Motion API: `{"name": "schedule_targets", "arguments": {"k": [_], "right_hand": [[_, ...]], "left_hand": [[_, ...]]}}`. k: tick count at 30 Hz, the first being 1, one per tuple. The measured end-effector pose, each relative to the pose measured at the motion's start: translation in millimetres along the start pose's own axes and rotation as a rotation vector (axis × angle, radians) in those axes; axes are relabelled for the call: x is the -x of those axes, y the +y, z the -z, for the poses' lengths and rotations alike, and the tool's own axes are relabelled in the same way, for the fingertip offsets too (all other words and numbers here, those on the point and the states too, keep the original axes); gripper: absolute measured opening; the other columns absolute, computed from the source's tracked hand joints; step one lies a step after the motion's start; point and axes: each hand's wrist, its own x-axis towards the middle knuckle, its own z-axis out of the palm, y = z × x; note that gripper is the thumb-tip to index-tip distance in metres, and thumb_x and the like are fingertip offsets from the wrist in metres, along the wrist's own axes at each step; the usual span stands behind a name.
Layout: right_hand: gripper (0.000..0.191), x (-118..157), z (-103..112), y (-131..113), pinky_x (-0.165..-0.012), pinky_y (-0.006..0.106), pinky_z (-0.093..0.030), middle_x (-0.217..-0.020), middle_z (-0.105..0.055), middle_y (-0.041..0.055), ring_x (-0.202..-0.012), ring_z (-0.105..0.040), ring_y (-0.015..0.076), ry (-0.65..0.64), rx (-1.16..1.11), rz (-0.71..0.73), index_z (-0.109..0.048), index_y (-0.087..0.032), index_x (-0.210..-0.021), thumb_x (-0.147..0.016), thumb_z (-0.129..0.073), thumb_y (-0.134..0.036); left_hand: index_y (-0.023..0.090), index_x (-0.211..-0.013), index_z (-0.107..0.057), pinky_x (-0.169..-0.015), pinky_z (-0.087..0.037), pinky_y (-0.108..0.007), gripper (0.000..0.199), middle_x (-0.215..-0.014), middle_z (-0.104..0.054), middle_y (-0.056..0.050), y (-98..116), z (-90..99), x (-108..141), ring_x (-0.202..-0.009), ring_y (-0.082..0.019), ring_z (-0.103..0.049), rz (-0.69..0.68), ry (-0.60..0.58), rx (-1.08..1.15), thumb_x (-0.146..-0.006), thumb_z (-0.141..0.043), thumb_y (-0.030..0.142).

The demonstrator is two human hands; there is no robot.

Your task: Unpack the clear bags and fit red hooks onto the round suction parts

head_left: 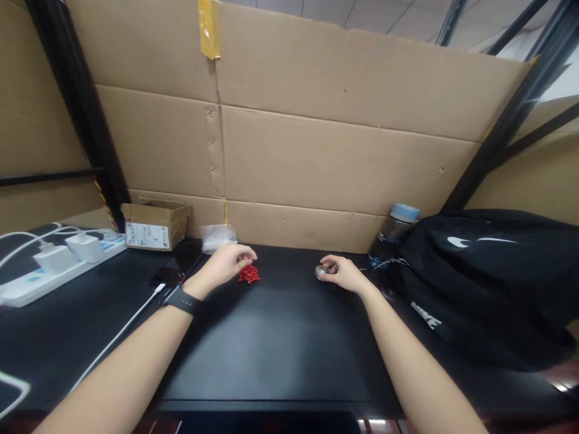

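A small heap of thin red pieces lies on the black table; their exact kind is too small to make out. Just behind and above it is my left hand, wearing a black wristband, its fingers loosely bent with a gap between thumb and forefinger. I see nothing held in it. To the right, my right hand grips a small round silvery metal object between thumb and fingers, at the tabletop. The fingers cover part of that object.
Behind my left hand sits a clear plastic bag, near an open cardboard box. A dark phone, white cable and power strip occupy the left. A blue-lidded bottle and black bag stand right. Cardboard walls the back.
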Motion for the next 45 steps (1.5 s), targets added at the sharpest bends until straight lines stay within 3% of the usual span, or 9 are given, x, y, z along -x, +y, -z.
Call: {"name": "schedule_targets", "arguments": {"k": [2,6,15,18,21,25,28,37,45], "right_hand": [[0.043,0,1,-2,-0.073,0.028,-0.05,-0.1,-0.074,0.0044,-0.073,-0.065,0.0151,0.008,-0.004,-0.009,-0.069,-0.021,-0.107,-0.068,-0.08,-0.034],[0.042,1,2,-5,-0.072,0.028,-0.051,-0.099,-0.075,0.0045,-0.073,-0.065,0.0153,0.023,-0.018,-0.013,-0.068,-0.021,-0.108,-0.07,-0.079,-0.034],[0.045,0,3,-8,-0.078,0.031,-0.052,-0.098,-0.076,0.0046,-0.08,-0.066,0.0184,0.056,-0.024,0.012,-0.067,-0.022,-0.111,-0.07,-0.079,-0.037],[0.042,0,3,-10,-0.08,0.031,-0.052,-0.097,-0.076,0.0039,-0.083,-0.066,0.0186,0.085,-0.023,0.036,-0.067,-0.022,-0.11,-0.072,-0.078,-0.036],[0.038,1,2,-15,-0.08,0.03,-0.051,-0.097,-0.075,0.0033,-0.082,-0.066,0.0174,0.098,-0.034,0.078,-0.067,-0.023,-0.109,-0.074,-0.076,-0.035],[0.042,4,-3,-28,-0.077,0.029,-0.052,-0.104,-0.074,0.0042,-0.08,-0.065,0.0163,0.062,-0.08,0.118,-0.065,-0.023,-0.113,-0.074,-0.075,-0.034],[0.045,7,-6,-40,-0.078,0.029,-0.052,-0.109,-0.072,0.0047,-0.083,-0.066,0.0165,0.041,-0.109,0.158,-0.064,-0.024,-0.117,-0.074,-0.076,-0.033],[0.051,12,-28,-64,-0.072,0.028,-0.055,-0.118,-0.069,0.0079,-0.092,-0.068,0.0186,-0.018,-0.355,0.219,-0.061,-0.024,-0.121,-0.073,-0.077,-0.029],[0.046,25,-48,-110,-0.077,0.033,-0.058,-0.116,-0.068,0.0074,-0.1,-0.067,0.0219,0.117,-0.533,0.306,-0.064,-0.025,-0.119,-0.076,-0.077,-0.027]], "left_hand": [[0.022,-0.084,-0.075,-0.072,-0.049,-0.028,0.018,-0.083,-0.073,-0.004,-2,-3.5,2,-0.076,-0.019,-0.067,-0.058,-0.042,-0.139,-0.086,-0.065,0.036],[0.023,-0.073,-0.076,-0.069,-0.046,-0.028,0.011,-0.081,-0.07,-0.005,-9,-9.8,4,-0.076,-0.021,-0.064,-0.07,-0.114,-0.292,-0.072,-0.08,0.034],[0.023,-0.067,-0.074,-0.068,-0.047,-0.028,0.014,-0.078,-0.068,-0.007,-15,-11.3,6,-0.074,-0.021,-0.064,-0.06,-0.098,-0.275,-0.078,-0.069,0.031],[0.022,-0.072,-0.072,-0.068,-0.047,-0.028,0.013,-0.079,-0.069,-0.006,-7,-10.1,5,-0.073,-0.02,-0.065,-0.064,-0.065,-0.281,-0.082,-0.064,0.027],[0.022,-0.082,-0.069,-0.065,-0.047,-0.025,0.013,-0.075,-0.071,-0.002,11,-15.3,6,-0.068,-0.018,-0.067,-0.028,-0.106,-0.139,-0.086,-0.058,0.026],[0.02,-0.086,-0.068,-0.064,-0.05,-0.022,0.01,-0.077,-0.073,-0.001,39,-34.9,9,-0.068,-0.015,-0.068,-0.045,-0.147,0.07,-0.083,-0.058,0.019],[0.021,-0.094,-0.072,-0.067,-0.05,-0.022,0.022,-0.085,-0.073,-0.002,51,-48.1,10,-0.07,-0.014,-0.066,-0.102,-0.108,0.076,-0.08,-0.058,0.012],[0.026,-0.093,-0.077,-0.075,-0.047,-0.027,0.014,-0.09,-0.074,-0.002,47,-52.1,8,-0.083,-0.018,-0.065,-0.157,-0.028,-0.042,-0.092,-0.063,0.03],[0.022,-0.088,-0.07,-0.078,-0.046,-0.028,0.021,-0.09,-0.07,-0.002,63,-50.8,9,-0.084,-0.017,-0.063,-0.126,0.075,0.008,-0.098,-0.054,0.03]]}}
